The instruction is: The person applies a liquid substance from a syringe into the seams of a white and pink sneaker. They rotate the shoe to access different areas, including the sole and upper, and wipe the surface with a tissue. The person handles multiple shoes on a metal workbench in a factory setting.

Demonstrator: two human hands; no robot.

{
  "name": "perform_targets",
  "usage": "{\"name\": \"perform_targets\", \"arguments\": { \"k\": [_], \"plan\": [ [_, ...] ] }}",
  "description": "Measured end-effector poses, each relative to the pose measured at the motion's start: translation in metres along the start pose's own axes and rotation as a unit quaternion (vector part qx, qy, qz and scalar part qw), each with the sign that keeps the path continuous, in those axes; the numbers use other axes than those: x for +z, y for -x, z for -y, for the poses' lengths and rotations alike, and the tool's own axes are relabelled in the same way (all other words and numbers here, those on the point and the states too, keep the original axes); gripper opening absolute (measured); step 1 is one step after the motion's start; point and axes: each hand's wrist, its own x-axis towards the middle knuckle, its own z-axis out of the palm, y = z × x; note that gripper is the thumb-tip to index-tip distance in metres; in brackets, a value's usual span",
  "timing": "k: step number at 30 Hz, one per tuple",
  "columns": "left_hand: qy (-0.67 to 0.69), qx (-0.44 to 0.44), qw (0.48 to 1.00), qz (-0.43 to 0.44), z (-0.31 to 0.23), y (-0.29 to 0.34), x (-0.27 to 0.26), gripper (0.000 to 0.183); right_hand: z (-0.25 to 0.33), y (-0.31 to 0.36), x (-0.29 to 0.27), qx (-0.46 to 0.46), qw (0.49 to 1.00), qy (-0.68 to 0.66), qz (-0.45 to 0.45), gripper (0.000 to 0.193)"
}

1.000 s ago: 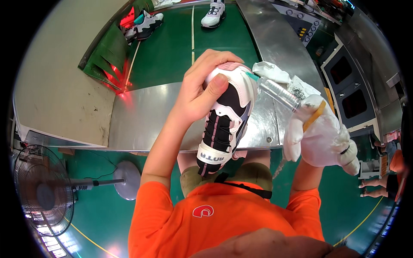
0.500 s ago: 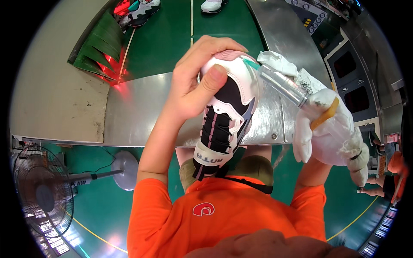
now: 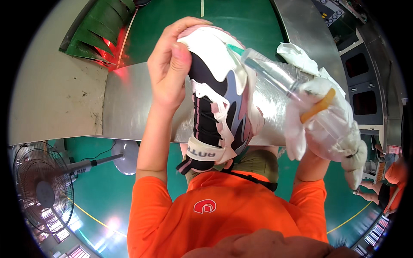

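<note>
My left hand (image 3: 168, 71) is wrapped round the toe end of a sneaker (image 3: 205, 118), its thumb pressing on the white toe. The sneaker is white, black, pink and grey-blue, tilted with its toe away from me and its heel towards my body. In a white glove, my right hand (image 3: 320, 109) grips a clear syringe (image 3: 275, 77). The syringe's green tip (image 3: 235, 49) lies at the sneaker's right edge near the toe, where the upper meets the sole. A yellow-brown strip (image 3: 318, 105) shows across the gloved fingers.
A metal ledge (image 3: 129, 101) lies under the sneaker, with a green conveyor belt (image 3: 241, 21) beyond it. White cloth (image 3: 299, 59) sits behind the syringe. Green strip flaps (image 3: 97, 36) hang at the left, a fan (image 3: 45, 193) below. Another person (image 3: 393, 178) is at the far right.
The sneaker has turned to show more of its right side, and my left hand has shifted left and away from me. The syringe tip has moved along with it. Shoes on the belt have left view.
</note>
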Motion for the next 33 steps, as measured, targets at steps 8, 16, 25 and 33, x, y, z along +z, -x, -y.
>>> {"name": "perform_targets", "arguments": {
  "k": [8, 16, 25, 33],
  "plan": [
    [0.002, -0.043, 0.998, -0.055, 0.022, 0.009, -0.017, 0.053, -0.045, 0.007, -0.048, 0.0, 0.986, 0.103, -0.133, 0.063],
    [0.004, -0.134, 0.983, -0.128, 0.033, 0.016, -0.024, 0.05, -0.081, 0.028, -0.077, 0.013, 0.96, 0.189, -0.206, 0.066],
    [-0.009, -0.169, 0.975, -0.143, 0.044, 0.02, -0.033, 0.054, -0.082, 0.082, -0.082, 0.067, 0.937, 0.273, -0.209, 0.069],
    [-0.013, -0.195, 0.974, -0.111, 0.054, 0.021, -0.043, 0.057, -0.055, 0.016, -0.005, 0.098, 0.992, -0.074, 0.012, 0.09]
  ]
}}
